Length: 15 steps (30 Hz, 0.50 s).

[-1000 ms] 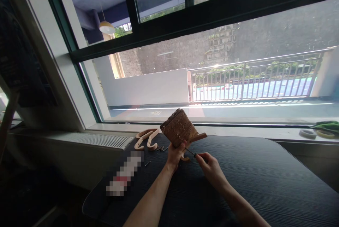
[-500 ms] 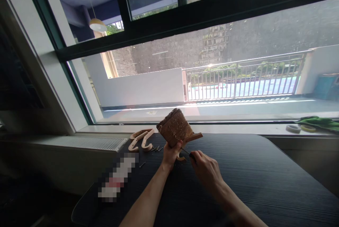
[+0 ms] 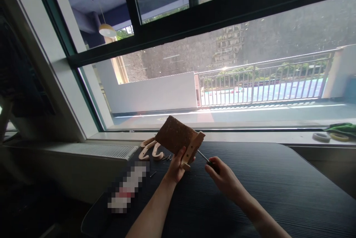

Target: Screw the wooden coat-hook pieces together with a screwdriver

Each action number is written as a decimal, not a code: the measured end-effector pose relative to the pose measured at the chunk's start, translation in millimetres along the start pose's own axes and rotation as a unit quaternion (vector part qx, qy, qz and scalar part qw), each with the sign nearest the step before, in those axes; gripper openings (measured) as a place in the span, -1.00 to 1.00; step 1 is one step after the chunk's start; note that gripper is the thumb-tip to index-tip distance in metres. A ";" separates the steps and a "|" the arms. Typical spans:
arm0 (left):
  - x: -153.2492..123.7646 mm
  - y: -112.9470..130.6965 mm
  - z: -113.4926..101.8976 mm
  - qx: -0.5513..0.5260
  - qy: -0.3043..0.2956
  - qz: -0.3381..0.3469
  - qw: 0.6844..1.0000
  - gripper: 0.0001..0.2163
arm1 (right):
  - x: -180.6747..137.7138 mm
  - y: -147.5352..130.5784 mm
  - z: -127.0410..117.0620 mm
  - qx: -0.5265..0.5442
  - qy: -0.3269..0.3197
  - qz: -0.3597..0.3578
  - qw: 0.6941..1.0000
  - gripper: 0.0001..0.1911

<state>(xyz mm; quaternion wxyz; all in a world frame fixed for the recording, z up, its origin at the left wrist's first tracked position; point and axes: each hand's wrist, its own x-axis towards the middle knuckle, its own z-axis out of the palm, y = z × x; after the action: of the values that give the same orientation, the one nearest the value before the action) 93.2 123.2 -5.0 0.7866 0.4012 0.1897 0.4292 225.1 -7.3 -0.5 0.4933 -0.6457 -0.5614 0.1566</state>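
Note:
My left hand (image 3: 176,168) is closed around the lower edge of a brown wooden board (image 3: 174,133), held tilted above the table. A lighter wooden hook (image 3: 191,149), with dark holes along its face, sits against the board's right edge, by my left fingers. My right hand (image 3: 222,174) grips a screwdriver (image 3: 204,156) by its dark handle. Its metal shaft points up and left toward the hook; the tip is hidden behind the wood. Behind my left hand, curved wooden hooks (image 3: 158,152) lie on the table beside several screws (image 3: 167,157). One loose screw (image 3: 153,174) lies nearer to me.
The dark table (image 3: 267,182) stands against a window sill (image 3: 244,135). A pixelated long item (image 3: 128,189) lies at its left side. On the sill at right are tape rolls (image 3: 321,137) and a green cloth (image 3: 345,129). A slatted vent cover (image 3: 114,152) adjoins the table's left.
The board has been turned, bringing the hook's holed face toward me. My right hand with the screwdriver has drawn slightly right, showing more of the shaft. The camera view has shifted a little.

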 end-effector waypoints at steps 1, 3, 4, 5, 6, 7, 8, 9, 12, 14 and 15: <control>-0.9 0.8 1.2 -0.012 -0.004 -0.012 1.000 -0.70 | -2.7 -4.3 1.5 -0.004 0.014 -0.007 1.000 -0.70; -2.4 -0.2 4.9 -0.025 -0.020 -0.036 0.999 -0.71 | -8.4 -12.9 7.4 -0.005 0.015 -0.031 0.999 -0.71; -3.1 -1.6 7.0 -0.028 -0.030 -0.047 0.998 -0.70 | -11.0 -16.4 11.3 -0.007 0.008 -0.051 0.999 -0.72; -3.7 -3.2 9.0 -0.029 -0.040 -0.058 0.997 -0.69 | -13.3 -19.2 15.4 -0.012 0.003 -0.068 0.998 -0.71; -4.2 -4.9 10.7 -0.028 -0.049 -0.067 0.996 -0.68 | -15.0 -20.9 19.4 -0.018 0.008 -0.081 0.996 -0.70; -4.8 -6.4 11.9 -0.027 -0.056 -0.072 0.995 -0.68 | -16.3 -21.8 22.7 -0.022 0.015 -0.088 0.996 -0.68; -5.3 -7.6 12.8 -0.026 -0.061 -0.071 0.995 -0.67 | -17.0 -22.0 25.4 -0.026 0.026 -0.089 0.995 -0.66; -5.9 -8.6 13.4 -0.024 -0.063 -0.067 0.995 -0.67 | -17.3 -21.8 27.2 -0.027 0.038 -0.087 0.995 -0.65; -7.2 -10.8 13.8 -0.017 -0.061 -0.060 0.996 -0.66 | -17.1 -20.5 28.4 -0.022 0.049 -0.081 0.995 -0.67; -7.5 -12.3 14.0 -0.013 -0.059 -0.066 0.996 -0.64 | -16.7 -20.1 27.3 -0.014 0.044 -0.087 0.995 -0.72; -7.4 -13.2 14.1 -0.011 -0.059 -0.070 0.996 -0.64 | -16.6 -19.8 26.7 -0.011 0.044 -0.089 0.995 -0.75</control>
<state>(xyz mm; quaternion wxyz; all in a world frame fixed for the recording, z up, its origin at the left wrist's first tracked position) 105.0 106.4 -7.2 0.8289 0.4029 0.1653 0.3510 188.4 -11.9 -2.6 0.5224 -0.6048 -0.5961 0.0769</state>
